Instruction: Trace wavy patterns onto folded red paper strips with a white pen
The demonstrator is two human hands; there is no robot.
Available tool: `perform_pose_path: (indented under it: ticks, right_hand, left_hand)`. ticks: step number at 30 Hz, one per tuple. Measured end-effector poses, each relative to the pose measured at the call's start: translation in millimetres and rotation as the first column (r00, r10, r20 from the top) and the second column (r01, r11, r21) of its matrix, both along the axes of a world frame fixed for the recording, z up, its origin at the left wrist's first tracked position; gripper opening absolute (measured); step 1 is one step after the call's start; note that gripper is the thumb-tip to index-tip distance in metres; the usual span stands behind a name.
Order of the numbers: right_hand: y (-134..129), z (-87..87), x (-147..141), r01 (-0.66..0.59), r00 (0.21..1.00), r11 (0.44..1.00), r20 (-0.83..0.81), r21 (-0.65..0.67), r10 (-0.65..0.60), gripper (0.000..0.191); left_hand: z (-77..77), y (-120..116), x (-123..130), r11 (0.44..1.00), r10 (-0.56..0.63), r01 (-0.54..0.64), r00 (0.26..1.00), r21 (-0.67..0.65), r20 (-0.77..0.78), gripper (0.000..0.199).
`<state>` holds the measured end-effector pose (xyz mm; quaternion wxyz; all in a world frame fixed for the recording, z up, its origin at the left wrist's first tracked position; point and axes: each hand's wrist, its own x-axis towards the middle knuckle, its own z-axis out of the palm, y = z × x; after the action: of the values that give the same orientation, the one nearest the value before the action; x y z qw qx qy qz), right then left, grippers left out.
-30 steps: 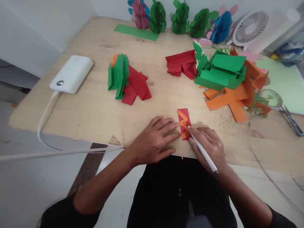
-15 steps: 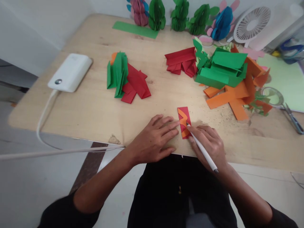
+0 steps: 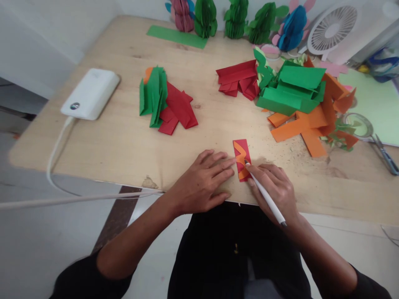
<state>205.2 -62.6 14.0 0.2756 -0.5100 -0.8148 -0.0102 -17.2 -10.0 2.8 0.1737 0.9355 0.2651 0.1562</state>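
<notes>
A small red paper piece (image 3: 244, 146) lies near the table's front edge, with a curved orange paper cutout (image 3: 242, 158) on top of it. My left hand (image 3: 204, 182) rests flat with fingers spread, and one fingertip touches the left edge of these papers. In my right hand (image 3: 276, 189) is a white pen (image 3: 266, 196), its dark tip on or just above the right side of the orange cutout. The fingers of my right hand partly cover the red piece's lower right side.
A white power bank (image 3: 90, 94) with a cable sits left. Folded green and red papers (image 3: 179, 106) lie beyond my left hand; green folded paper (image 3: 291, 87) and orange strips (image 3: 313, 124) lie right. Tweezers (image 3: 385, 154), a fan (image 3: 332, 30) and paper figures (image 3: 236, 18) stand farther out.
The view has shifted very slightly. Both hands, the pen and the papers hold nearly the same places.
</notes>
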Motion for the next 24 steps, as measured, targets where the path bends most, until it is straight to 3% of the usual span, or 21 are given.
perform_pose_path:
  ticks: [7,19,24]
  right_hand:
    - [0.1,0.0,-0.1,0.001,1.000,1.000,0.020,0.003,-0.001,0.022]
    - [0.4,-1.4,0.4,-0.014,1.000,1.000,0.009,0.006,0.014,0.026]
    - [1.0,3.6,1.3,-0.008,0.994,0.996,-0.105,-0.084,-0.001,0.026]
  left_hand:
    - [1.8,2.0,-0.5,1.000,-0.010,0.010,0.999,-0.020,0.032,0.045]
    - [4.3,7.1,1.2,0.996,-0.071,0.068,0.996,-0.060,-0.047,0.043]
    - [6.5,6.4,1.4,0.996,-0.057,0.054,0.997,-0.070,-0.044,0.039]
